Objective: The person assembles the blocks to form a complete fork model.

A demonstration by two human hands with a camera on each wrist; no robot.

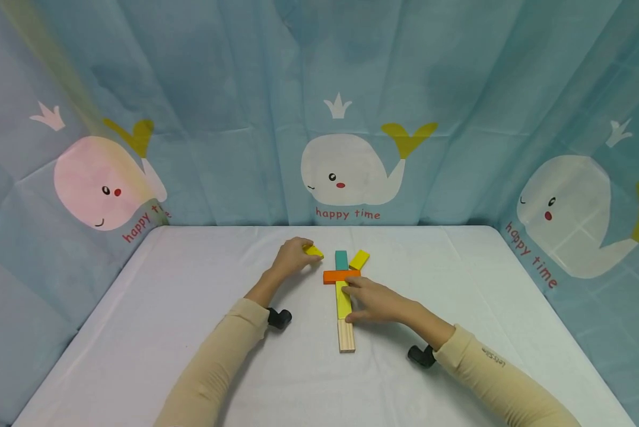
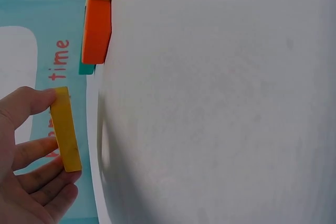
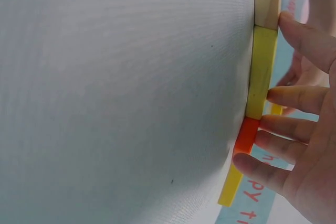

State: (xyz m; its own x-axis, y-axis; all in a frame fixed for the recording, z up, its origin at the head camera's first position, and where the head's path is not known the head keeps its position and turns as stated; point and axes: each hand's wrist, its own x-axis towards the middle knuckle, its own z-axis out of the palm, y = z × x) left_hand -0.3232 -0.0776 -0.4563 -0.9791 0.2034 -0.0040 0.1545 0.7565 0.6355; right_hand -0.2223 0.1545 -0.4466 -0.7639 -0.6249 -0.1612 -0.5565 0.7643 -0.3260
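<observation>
My left hand (image 1: 291, 258) pinches a small yellow block (image 2: 65, 129) between thumb and fingers, held above the table left of a row of flat wooden blocks. That row runs away from me: a plain wood block (image 1: 346, 338), a lime-yellow block (image 1: 342, 302), an orange block (image 1: 332, 277) lying crosswise, then a teal block (image 1: 341, 260). A second small yellow block (image 1: 359, 260) slants off to the right of the teal one. My right hand (image 1: 380, 301) is spread over the row, its fingertips on the lime-yellow and orange blocks and its thumb by the plain wood one.
White cloth covers the table (image 1: 137, 332). Behind and on both sides hangs a blue curtain (image 1: 234, 178) printed with whales. Black wrist cameras stick out below the left cuff (image 1: 279, 319) and the right cuff (image 1: 422, 357).
</observation>
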